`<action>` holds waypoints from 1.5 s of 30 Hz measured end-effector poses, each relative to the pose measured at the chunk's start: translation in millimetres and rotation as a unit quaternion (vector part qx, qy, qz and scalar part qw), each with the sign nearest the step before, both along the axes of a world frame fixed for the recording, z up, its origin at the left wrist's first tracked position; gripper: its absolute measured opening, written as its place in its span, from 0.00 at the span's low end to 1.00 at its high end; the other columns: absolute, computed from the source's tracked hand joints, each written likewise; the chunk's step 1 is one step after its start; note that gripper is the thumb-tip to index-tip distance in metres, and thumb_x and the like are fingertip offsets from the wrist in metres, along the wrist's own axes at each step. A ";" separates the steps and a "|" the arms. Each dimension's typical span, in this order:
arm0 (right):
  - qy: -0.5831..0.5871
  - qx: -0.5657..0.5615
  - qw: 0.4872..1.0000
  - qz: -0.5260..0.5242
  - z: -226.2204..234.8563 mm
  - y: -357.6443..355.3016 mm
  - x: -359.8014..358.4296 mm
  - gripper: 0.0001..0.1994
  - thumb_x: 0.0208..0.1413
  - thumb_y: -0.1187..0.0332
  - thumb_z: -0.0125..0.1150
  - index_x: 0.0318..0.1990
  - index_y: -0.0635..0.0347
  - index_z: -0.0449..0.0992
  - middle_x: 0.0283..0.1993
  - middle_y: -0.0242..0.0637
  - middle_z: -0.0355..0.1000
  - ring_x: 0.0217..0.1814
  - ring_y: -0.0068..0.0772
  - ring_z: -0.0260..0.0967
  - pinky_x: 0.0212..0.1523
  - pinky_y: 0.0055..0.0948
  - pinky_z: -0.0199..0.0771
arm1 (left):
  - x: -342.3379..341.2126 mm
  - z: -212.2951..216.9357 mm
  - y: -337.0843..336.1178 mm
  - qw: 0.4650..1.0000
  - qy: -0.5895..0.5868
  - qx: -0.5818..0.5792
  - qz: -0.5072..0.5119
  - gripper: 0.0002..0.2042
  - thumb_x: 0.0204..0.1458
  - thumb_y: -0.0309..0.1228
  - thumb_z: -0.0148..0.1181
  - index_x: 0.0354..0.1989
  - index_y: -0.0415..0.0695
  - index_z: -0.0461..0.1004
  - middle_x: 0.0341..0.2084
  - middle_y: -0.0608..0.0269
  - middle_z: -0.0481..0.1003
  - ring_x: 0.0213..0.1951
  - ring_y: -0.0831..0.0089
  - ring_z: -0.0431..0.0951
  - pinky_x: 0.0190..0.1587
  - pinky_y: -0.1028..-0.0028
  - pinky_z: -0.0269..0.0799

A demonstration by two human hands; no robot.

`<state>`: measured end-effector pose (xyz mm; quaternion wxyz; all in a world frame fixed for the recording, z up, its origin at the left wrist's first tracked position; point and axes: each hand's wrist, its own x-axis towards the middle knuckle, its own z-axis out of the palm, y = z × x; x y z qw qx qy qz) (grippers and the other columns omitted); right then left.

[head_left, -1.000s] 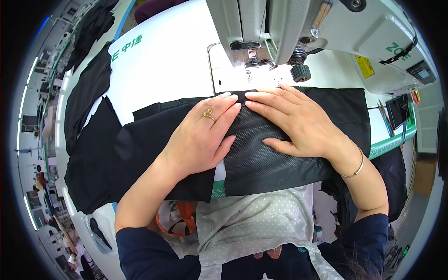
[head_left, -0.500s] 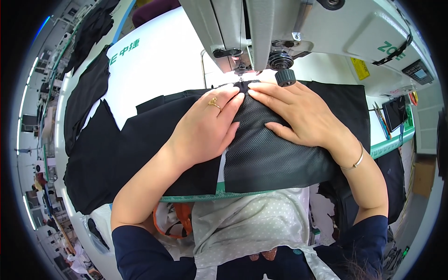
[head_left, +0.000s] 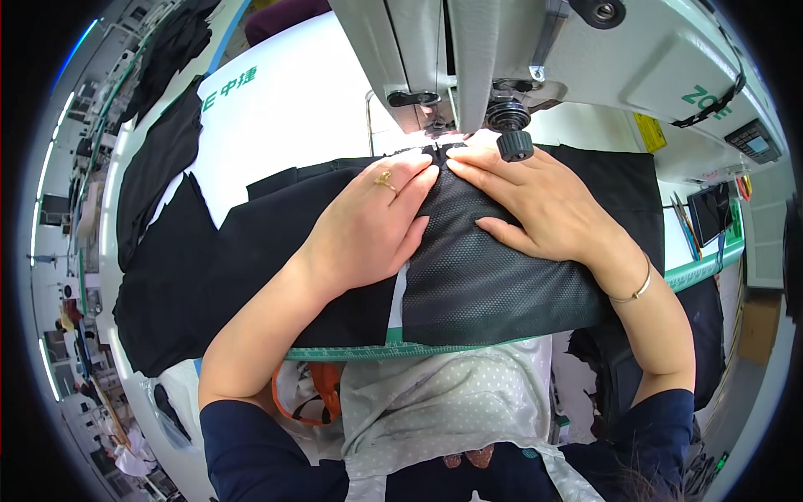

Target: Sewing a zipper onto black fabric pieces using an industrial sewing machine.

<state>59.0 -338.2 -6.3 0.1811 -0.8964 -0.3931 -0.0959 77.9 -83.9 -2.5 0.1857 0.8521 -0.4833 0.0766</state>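
Note:
My left hand (head_left: pixel 364 217) lies on plain black cloth (head_left: pixel 259 243), its fingers stretched forward and a ring on one of them. On the right, my right hand (head_left: pixel 548 201) rests flat over a black mesh-textured piece (head_left: pixel 493 293), thumb apart from the fingers. Both sets of fingertips press on the cloth close together, just in front of the needle area of a sewing machine (head_left: pixel 485 50). Bright light falls there, and the machine head and my fingers partly hide the needle and foot. A dark knob (head_left: pixel 514 146) hangs close above my right fingers.
A green ruler strip (head_left: pixel 368 353) runs along the table's near edge. More black cloth pieces (head_left: pixel 159 159) lie at the left. Pens or tools (head_left: pixel 686 226) and a dark flat object (head_left: pixel 711 209) sit at the right. An orange-trimmed bag (head_left: pixel 305 393) is below the table edge.
The machine and table appear shifted slightly in the picture. My hands stay flat on the cloth in nearly the same place, with no grip taken or released.

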 end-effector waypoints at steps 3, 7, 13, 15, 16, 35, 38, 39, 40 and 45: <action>-0.005 0.000 1.000 0.001 -0.5 0.9 0.4 0.27 0.52 0.60 0.61 0.59 0.65 0.70 0.55 0.39 0.70 0.55 0.40 0.67 0.60 0.35 0.66 | 0.3 -0.9 0.6 1.000 0.002 -0.003 0.004 0.22 0.49 0.23 0.59 0.55 0.34 0.68 0.55 0.47 0.68 0.56 0.52 0.71 0.62 0.62 0.66; -0.009 -0.008 1.000 -0.005 0.0 1.6 -0.7 0.27 0.53 0.61 0.61 0.59 0.66 0.70 0.54 0.39 0.71 0.54 0.39 0.67 0.59 0.35 0.66 | 2.6 -2.5 1.3 1.000 0.000 -0.007 0.000 0.20 0.50 0.23 0.58 0.53 0.35 0.68 0.54 0.49 0.69 0.56 0.53 0.71 0.62 0.62 0.67; 0.003 -0.008 1.000 -0.009 1.9 1.7 -1.1 0.27 0.53 0.61 0.61 0.59 0.66 0.70 0.51 0.39 0.71 0.51 0.39 0.67 0.58 0.35 0.67 | 4.9 -2.7 0.8 0.999 -0.043 -0.013 -0.015 0.18 0.49 0.24 0.59 0.49 0.33 0.68 0.49 0.48 0.71 0.52 0.55 0.73 0.59 0.62 0.68; 0.000 -0.004 1.000 -0.006 1.9 1.6 -0.9 0.27 0.53 0.61 0.61 0.59 0.66 0.70 0.51 0.39 0.71 0.51 0.39 0.67 0.58 0.35 0.67 | 5.6 -2.6 1.0 0.999 -0.044 -0.012 -0.016 0.18 0.49 0.24 0.58 0.49 0.33 0.68 0.49 0.49 0.71 0.52 0.55 0.73 0.59 0.62 0.68; 0.000 -0.004 1.000 -0.005 1.7 1.5 -0.8 0.27 0.53 0.61 0.61 0.59 0.66 0.70 0.51 0.39 0.71 0.51 0.39 0.67 0.57 0.35 0.67 | 5.9 -2.7 1.2 0.999 -0.045 -0.011 -0.016 0.18 0.49 0.23 0.58 0.49 0.33 0.68 0.49 0.49 0.71 0.52 0.55 0.73 0.59 0.62 0.68; 0.014 -0.049 0.999 -0.003 -1.6 -1.8 13.6 0.29 0.57 0.62 0.57 0.66 0.60 0.63 0.64 0.44 0.65 0.60 0.48 0.66 0.60 0.42 0.65 | 18.2 -8.9 2.6 0.998 -0.049 -0.024 -0.007 0.20 0.45 0.18 0.55 0.51 0.35 0.68 0.49 0.51 0.72 0.52 0.54 0.73 0.59 0.61 0.67; 0.018 -0.053 0.998 -0.010 -1.7 -2.6 15.4 0.29 0.56 0.63 0.58 0.66 0.60 0.63 0.64 0.43 0.66 0.63 0.49 0.64 0.62 0.42 0.64 | 20.8 -9.5 2.3 0.999 -0.047 -0.024 -0.001 0.20 0.45 0.18 0.55 0.51 0.35 0.67 0.49 0.51 0.72 0.52 0.54 0.73 0.59 0.61 0.67; 0.021 -0.054 0.998 -0.013 -1.7 -2.9 16.1 0.29 0.56 0.63 0.58 0.66 0.60 0.64 0.64 0.43 0.66 0.62 0.48 0.64 0.62 0.42 0.65 | 21.5 -9.7 2.2 0.998 -0.053 -0.029 -0.005 0.20 0.45 0.18 0.55 0.51 0.35 0.67 0.49 0.51 0.72 0.52 0.54 0.73 0.59 0.61 0.67; 0.024 -0.053 0.998 -0.020 -1.7 -3.2 16.7 0.29 0.56 0.63 0.58 0.65 0.60 0.64 0.64 0.42 0.66 0.62 0.48 0.65 0.61 0.41 0.65 | 21.9 -9.9 2.0 0.998 -0.052 -0.028 -0.004 0.21 0.46 0.18 0.54 0.51 0.35 0.67 0.49 0.50 0.72 0.52 0.54 0.72 0.59 0.61 0.67; 0.026 -0.050 0.998 -0.010 -3.0 -5.7 21.3 0.27 0.57 0.64 0.58 0.65 0.58 0.65 0.63 0.41 0.67 0.63 0.47 0.65 0.60 0.40 0.66 | 20.0 -11.7 0.5 0.998 -0.065 -0.020 -0.003 0.21 0.46 0.19 0.54 0.52 0.34 0.67 0.50 0.51 0.71 0.53 0.55 0.72 0.59 0.61 0.66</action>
